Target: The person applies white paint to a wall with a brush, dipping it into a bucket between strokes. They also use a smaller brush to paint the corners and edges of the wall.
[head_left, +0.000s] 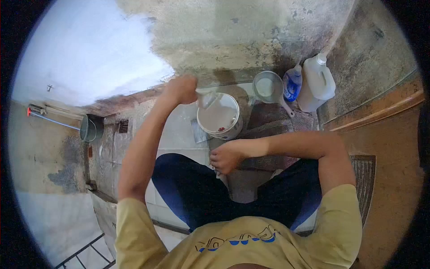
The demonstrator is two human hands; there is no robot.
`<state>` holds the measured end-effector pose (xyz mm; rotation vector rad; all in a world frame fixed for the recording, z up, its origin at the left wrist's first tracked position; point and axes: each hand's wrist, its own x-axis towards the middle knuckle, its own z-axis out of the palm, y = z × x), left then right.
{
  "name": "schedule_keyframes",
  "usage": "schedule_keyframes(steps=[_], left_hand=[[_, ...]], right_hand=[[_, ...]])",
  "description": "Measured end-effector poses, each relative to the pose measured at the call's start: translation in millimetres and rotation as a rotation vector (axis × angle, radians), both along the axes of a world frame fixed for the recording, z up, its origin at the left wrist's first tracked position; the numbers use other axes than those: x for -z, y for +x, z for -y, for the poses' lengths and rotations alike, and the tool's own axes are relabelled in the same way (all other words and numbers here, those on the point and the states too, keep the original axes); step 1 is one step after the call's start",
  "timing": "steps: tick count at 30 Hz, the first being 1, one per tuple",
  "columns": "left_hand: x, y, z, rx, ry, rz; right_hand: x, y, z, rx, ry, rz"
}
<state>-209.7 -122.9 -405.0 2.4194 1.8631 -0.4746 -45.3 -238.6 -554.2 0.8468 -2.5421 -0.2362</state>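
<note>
A paintbrush [207,99] is in my left hand [181,89], which is closed round its handle. Its bristle end is over the rim of a white bucket [233,131], and pale, paint-like liquid fills the bucket's inside. My right hand [227,157] is curled in front of my legs, just below the bucket; its palm is hidden, so whether it holds anything does not show. Beside the bucket's left side lies a flat grey piece [199,131], partly covered. The wall [94,49] behind is bright white on the left and stained and bare further right.
Right of the bucket are a long-handled dipper [267,87] with whitish contents, a blue-labelled bottle [292,84] and a white jerrycan [317,85]. A dark pail [91,129] is at the far left, near a floor drain [123,126]. A ribbed mat [365,179] lies right.
</note>
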Motion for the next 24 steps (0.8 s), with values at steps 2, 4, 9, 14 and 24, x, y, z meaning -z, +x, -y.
schedule_keyframes(steps=[2,4,9,14,24], left_hand=[[19.5,19.0,-5.0,0.118,-0.123,-0.091],[56.5,29.1,-11.5,0.185,-0.163,-0.121],[127.2,41.4,-14.8,0.303,-0.235,-0.225],[173.2,37.1,-13.4,0.497,-0.085,-0.211],[230.5,25.1,-20.3,0.639,-0.05,-0.163]], right_hand=[[-4.8,1.8,2.2,0.099,0.018,0.08],[-9.9,-1.0,5.0,0.199,-0.027,0.191],[-19.7,-4.5,20.7,0.268,-0.08,0.304],[-23.3,0.3,27.0,0.317,-0.11,0.414],[-21.3,10.9,19.9,0.387,-0.138,0.436]])
